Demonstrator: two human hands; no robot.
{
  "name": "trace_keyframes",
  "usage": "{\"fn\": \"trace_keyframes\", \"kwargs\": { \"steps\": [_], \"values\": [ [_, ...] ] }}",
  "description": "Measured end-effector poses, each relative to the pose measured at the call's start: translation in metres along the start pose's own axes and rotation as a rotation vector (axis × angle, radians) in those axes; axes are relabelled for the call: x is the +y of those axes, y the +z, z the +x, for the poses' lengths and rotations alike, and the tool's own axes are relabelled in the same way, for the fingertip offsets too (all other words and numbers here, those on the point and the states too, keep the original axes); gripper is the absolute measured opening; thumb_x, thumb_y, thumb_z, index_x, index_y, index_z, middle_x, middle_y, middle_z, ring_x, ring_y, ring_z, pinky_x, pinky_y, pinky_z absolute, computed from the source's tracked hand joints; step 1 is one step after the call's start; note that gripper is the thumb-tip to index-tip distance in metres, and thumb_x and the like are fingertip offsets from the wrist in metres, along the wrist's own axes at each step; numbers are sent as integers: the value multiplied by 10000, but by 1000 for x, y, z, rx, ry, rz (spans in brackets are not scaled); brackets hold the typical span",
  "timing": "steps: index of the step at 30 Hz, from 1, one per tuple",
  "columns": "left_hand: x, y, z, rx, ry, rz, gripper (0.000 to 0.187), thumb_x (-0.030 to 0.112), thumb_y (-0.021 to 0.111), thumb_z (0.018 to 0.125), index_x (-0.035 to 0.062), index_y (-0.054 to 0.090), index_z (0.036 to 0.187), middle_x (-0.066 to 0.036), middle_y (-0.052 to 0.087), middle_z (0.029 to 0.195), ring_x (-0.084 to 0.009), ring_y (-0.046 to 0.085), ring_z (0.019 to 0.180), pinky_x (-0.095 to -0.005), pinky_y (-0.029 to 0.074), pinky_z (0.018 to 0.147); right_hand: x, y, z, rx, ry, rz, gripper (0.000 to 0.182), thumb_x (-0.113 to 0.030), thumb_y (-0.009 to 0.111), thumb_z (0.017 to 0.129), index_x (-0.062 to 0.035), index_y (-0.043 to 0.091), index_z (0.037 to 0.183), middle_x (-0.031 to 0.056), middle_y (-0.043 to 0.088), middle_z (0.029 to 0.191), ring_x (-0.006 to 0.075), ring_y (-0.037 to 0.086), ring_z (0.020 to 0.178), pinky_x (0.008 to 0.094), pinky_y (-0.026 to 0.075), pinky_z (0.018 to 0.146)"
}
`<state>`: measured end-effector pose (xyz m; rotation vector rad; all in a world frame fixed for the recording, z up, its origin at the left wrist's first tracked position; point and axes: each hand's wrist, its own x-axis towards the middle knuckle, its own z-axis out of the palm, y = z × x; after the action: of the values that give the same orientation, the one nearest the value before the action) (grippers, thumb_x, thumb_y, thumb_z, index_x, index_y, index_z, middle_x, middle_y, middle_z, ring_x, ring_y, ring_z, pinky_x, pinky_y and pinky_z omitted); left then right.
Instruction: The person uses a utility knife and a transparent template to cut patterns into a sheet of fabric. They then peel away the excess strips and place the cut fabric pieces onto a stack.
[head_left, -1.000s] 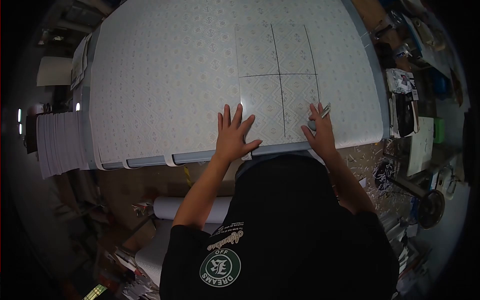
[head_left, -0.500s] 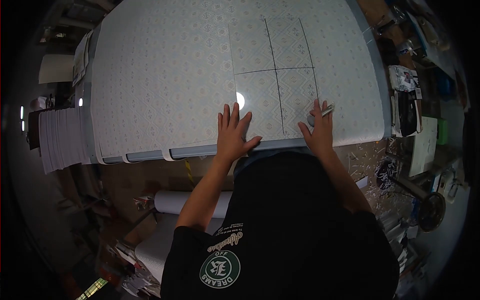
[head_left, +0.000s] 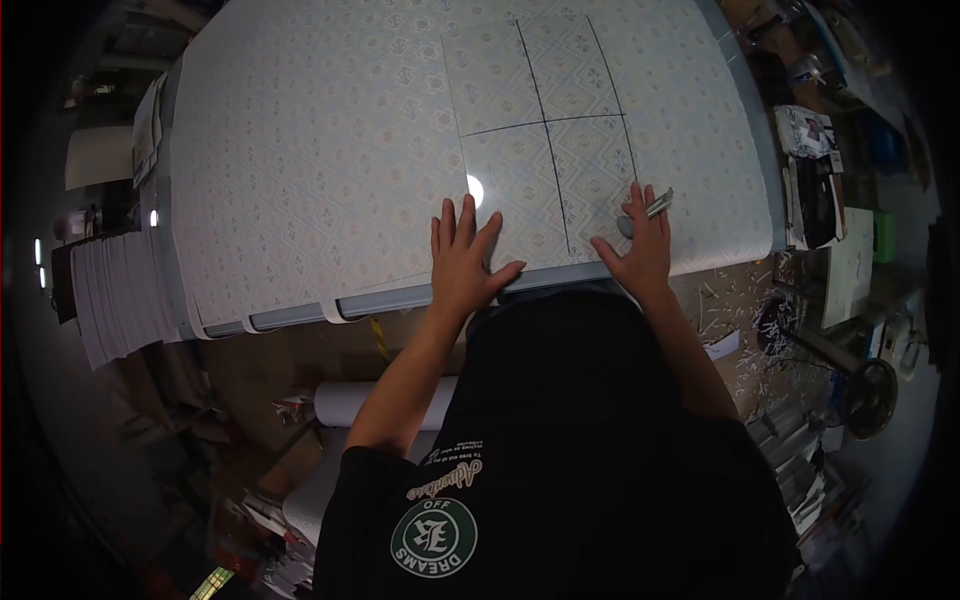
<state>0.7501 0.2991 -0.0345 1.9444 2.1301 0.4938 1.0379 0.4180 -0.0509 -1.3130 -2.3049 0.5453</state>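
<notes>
A pale patterned sheet (head_left: pixel 330 150) of paper or fabric covers the table in front of me. Dark straight lines (head_left: pixel 545 122) cross on it, forming a grid of rectangles. My left hand (head_left: pixel 462 260) rests flat on the sheet near its front edge, fingers spread, just below a bright round reflection. To the right, my right hand (head_left: pixel 645 245) lies over the sheet beside the lower end of a line. It holds a silver-grey hand tool (head_left: pixel 659 204) under its fingers; a shiny end sticks out at upper right and a rounded grey end at left. Its exact kind is partly hidden.
A grey table edge (head_left: pixel 400 298) runs along the front. Stacked white sheets (head_left: pixel 118 290) stand at the left. Below lies a large white roll (head_left: pixel 345 402). Paper scraps (head_left: pixel 715 305) litter the floor at right, near a round dark fan-like object (head_left: pixel 870 398).
My view has shifted slightly, so the drawn lines appear higher and a little to the left. Both hands keep nearly the same place on the sheet, the right still with the tool.
</notes>
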Motion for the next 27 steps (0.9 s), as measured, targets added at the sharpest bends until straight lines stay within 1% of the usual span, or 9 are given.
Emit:
{"fn": "trace_keyframes", "kwargs": {
  "steps": [1, 6, 8, 11, 17, 19, 24, 27],
  "values": [
    [0, 0, 1, 1, 1, -1, 789, 608, 783, 770, 146, 636, 1392, -235, 318, 1647, -515, 219, 1526, -677, 184, 1197, 1, 0, 1, 18, -23, -18, 729, -431, 800, 825, 8, 530, 1341, 242, 435, 1574, 456, 339, 1495, 593, 220, 1215],
    [0, 0, 0, 14, 6, -4, 785, 608, 793, 769, 154, 641, 1391, -227, 333, 1644, -517, 237, 1519, -681, 202, 1189, 3, 0, 1, 16, -11, 16, 686, -415, 797, 829, 1, 545, 1313, 238, 412, 1592, 453, 334, 1499, 590, 224, 1215],
    [0, -1, 0, -9, 2, -12, 799, 606, 797, 771, 172, 628, 1419, -223, 332, 1644, -517, 202, 1531, -678, 174, 1199, 3, 1, 2, 21, -10, 24, 677, -407, 795, 831, 0, 543, 1310, 238, 406, 1596, 455, 333, 1498, 588, 223, 1216],
    [2, -2, 0, -19, 1, -13, 816, 616, 799, 763, 179, 623, 1429, -219, 335, 1645, -518, 200, 1532, -681, 172, 1199, 2, 0, 2, 12, 12, 45, 660, -387, 792, 828, -4, 539, 1302, 239, 402, 1599, 462, 333, 1496, 588, 229, 1214],
    [5, -4, 0, -24, 0, 1, 796, 612, 786, 778, 188, 623, 1432, -215, 338, 1645, -517, 196, 1533, -681, 164, 1203, 2, 3, 5, 54, -2, 40, 627, -315, 781, 808, -3, 531, 1290, 257, 431, 1573, 477, 348, 1483, 594, 241, 1211],
    [5, -4, 0, -24, -4, 2, 789, 610, 784, 781, 189, 626, 1429, -215, 341, 1643, -519, 193, 1534, -682, 160, 1203, 3, 4, 5, 94, -41, 27, 620, -291, 775, 799, -3, 529, 1289, 267, 448, 1557, 488, 363, 1470, 605, 238, 1210],
    [3, -1, 0, -24, -5, 8, 769, 597, 784, 784, 188, 636, 1419, -215, 352, 1636, -524, 188, 1533, -686, 156, 1202, 4, 5, 6, 107, -43, 2, 610, -276, 770, 794, -9, 530, 1287, 270, 458, 1547, 494, 375, 1460, 620, 243, 1205],
    [1, 2, 0, -24, 7, 33, 807, 632, 791, 756, 208, 633, 1425, -211, 345, 1643, -520, 186, 1538, -695, 171, 1195, 3, 4, 6, 101, -33, 5, 611, -277, 768, 796, -11, 527, 1291, 272, 460, 1544, 494, 375, 1460, 622, 240, 1205]
  ]
}}
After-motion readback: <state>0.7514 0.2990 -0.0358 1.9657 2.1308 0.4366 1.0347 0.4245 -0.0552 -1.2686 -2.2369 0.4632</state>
